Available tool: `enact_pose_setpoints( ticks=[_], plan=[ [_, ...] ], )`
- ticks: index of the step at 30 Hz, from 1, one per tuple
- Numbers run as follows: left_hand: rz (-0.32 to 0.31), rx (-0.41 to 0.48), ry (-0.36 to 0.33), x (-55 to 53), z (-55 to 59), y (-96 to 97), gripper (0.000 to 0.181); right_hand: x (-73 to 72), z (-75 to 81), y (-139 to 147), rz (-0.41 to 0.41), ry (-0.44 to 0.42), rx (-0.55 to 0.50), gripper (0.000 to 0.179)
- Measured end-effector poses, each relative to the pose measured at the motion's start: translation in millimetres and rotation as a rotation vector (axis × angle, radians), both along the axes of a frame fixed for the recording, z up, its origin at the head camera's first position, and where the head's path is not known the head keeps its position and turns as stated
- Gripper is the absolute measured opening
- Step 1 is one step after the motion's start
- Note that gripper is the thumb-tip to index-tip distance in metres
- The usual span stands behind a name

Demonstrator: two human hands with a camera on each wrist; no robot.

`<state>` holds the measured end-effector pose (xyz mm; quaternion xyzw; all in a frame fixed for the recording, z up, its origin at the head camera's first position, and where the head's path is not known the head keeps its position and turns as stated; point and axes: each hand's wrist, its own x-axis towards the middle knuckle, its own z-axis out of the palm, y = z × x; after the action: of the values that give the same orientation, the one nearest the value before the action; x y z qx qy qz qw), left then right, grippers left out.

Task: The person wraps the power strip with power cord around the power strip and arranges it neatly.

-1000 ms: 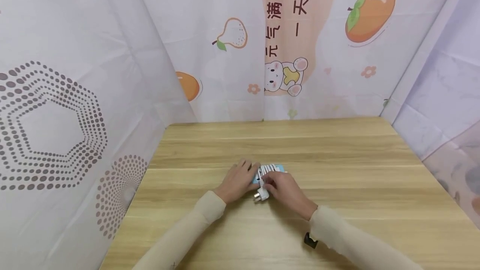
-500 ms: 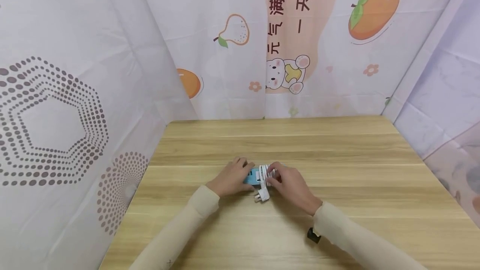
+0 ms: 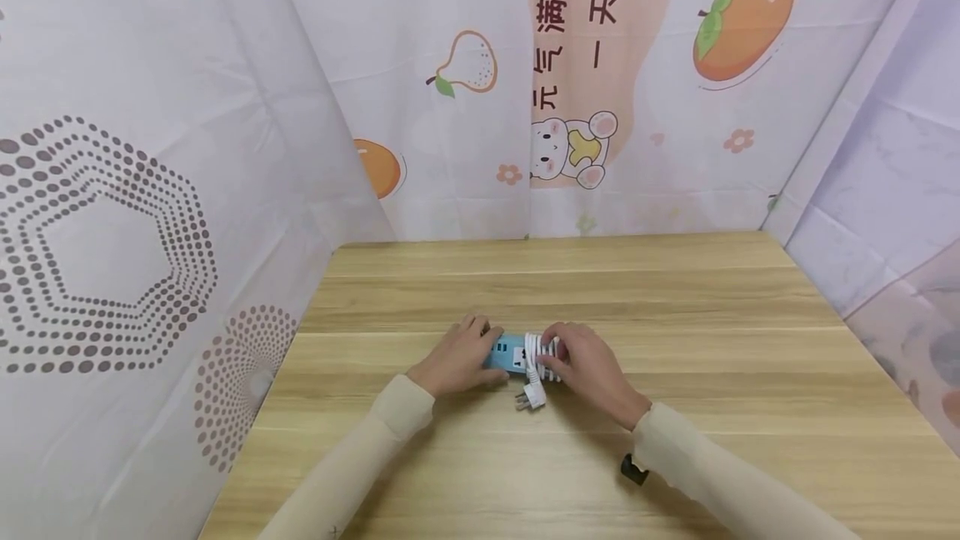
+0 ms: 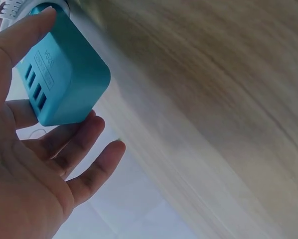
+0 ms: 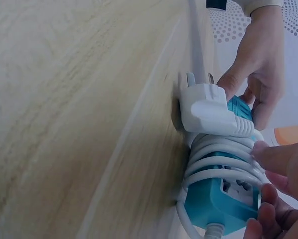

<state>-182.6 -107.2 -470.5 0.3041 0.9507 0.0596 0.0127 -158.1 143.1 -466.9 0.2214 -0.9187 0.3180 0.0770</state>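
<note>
A blue power strip [image 3: 507,354] lies in the middle of the table, its white cord [image 3: 534,353] wound several times around the right part. The white plug [image 3: 534,396] hangs off the near side with its prongs bare. My left hand [image 3: 459,357] holds the strip's left end, thumb on the near side and fingers on the far side; the left wrist view shows slots on the strip's blue casing [image 4: 84,74]. At the coils, my right hand [image 3: 592,369] pinches the cord with thumb and fingers. That hand hides the strip's right end in the head view.
The wooden table [image 3: 675,298] reaches back to a printed curtain [image 3: 465,157], with another patterned curtain [image 3: 247,148] along the left side. A small black object [image 3: 633,469] is at the right sleeve [image 3: 690,448].
My left hand has shifted a little left, uncovering more of the strip's blue left part. My right hand has moved slightly right along the coils, and the plug has swung slightly right.
</note>
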Motion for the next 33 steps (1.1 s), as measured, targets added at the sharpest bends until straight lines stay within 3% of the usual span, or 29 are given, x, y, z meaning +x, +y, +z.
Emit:
enact_pose_setpoints(
  ticks=[5, 10, 16, 23, 27, 33],
  plan=[
    [-0.011, 0.017, 0.018, 4.4, 1.7, -3.6, 0.075, 2.0, -2.6, 1, -0.004, 0.039, 0.008, 0.027],
    [-0.023, 0.041, 0.046, 7.6, 2.8, -5.1, 0.056, 3.9, -3.4, 0, 0.011, 0.063, 0.013, 0.028],
    [0.026, 0.077, 0.048, 8.5, -1.3, 2.6, 0.047, 4.0, -2.0, -4, 0.017, 0.099, 0.027, 0.029],
    [0.128, 0.166, -0.033, 4.3, -0.8, 13.8, 0.045, -2.2, -4.3, -11, 0.02, 0.156, 0.044, 0.025],
    [0.171, 0.205, -0.1, 3.1, 1.1, 14.2, 0.046, -4.0, -4.6, -11, 0.001, 0.11, 0.02, 0.022],
    [0.184, 0.202, -0.115, 2.3, -0.4, 11.6, 0.056, -5.9, -2.4, -4, 0.005, 0.06, 0.003, 0.021]
  ],
)
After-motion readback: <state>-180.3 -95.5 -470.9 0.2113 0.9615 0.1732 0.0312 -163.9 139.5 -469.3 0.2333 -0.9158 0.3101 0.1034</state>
